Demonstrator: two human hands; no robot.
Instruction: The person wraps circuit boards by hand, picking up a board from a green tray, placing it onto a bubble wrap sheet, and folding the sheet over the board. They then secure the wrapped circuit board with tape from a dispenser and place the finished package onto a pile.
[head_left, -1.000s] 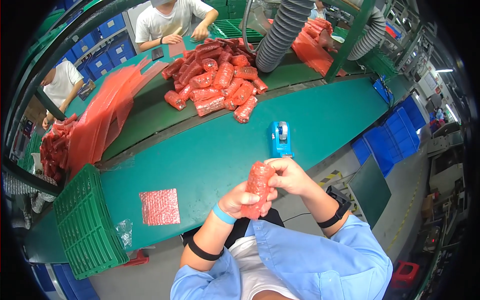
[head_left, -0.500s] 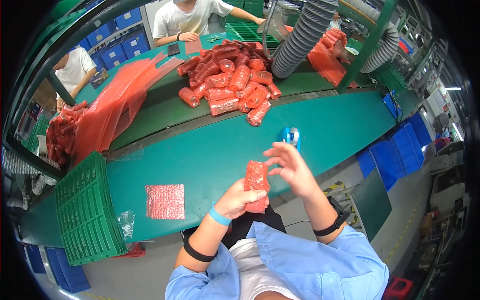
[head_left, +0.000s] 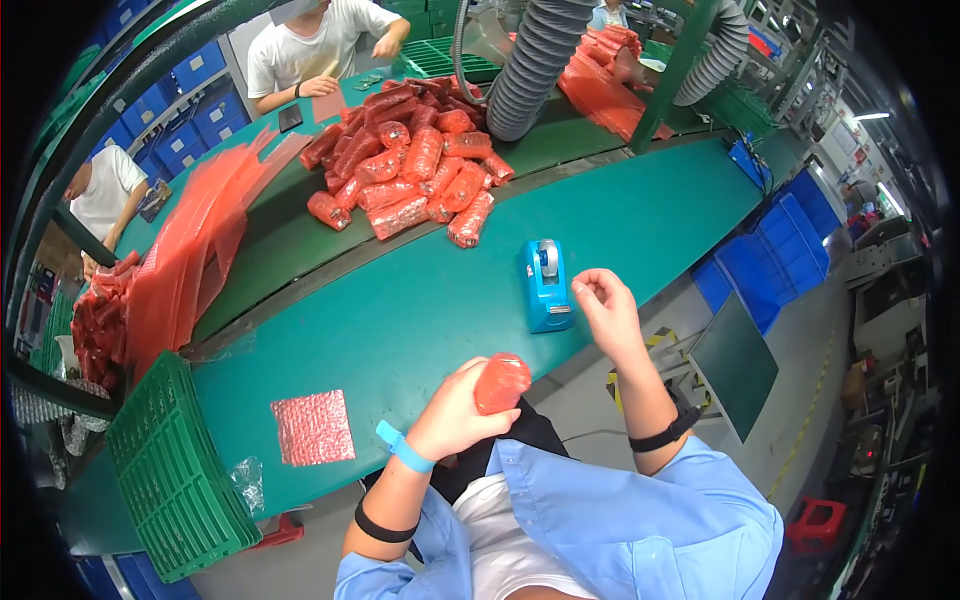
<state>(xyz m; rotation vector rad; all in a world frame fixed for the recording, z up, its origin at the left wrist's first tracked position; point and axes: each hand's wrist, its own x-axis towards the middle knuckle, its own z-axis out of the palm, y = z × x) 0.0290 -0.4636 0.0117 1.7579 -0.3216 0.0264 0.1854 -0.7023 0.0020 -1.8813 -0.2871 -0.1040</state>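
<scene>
Grips a red bubble-wrapped roll (head_left: 503, 382) in the left hand (head_left: 462, 407), with fingers and thumb closed around it, tilted by the near edge of the green table (head_left: 410, 325). Holds the right hand (head_left: 608, 308) apart from the roll, just right of a blue tape dispenser (head_left: 547, 300), with fingers curled toward the thumb; cannot tell if pinching anything thin. Has a flat red bubble-wrap sheet (head_left: 314, 428) on the table to the left, near a green tray (head_left: 180, 465), and a heap of red rolls (head_left: 412, 165) beyond.
</scene>
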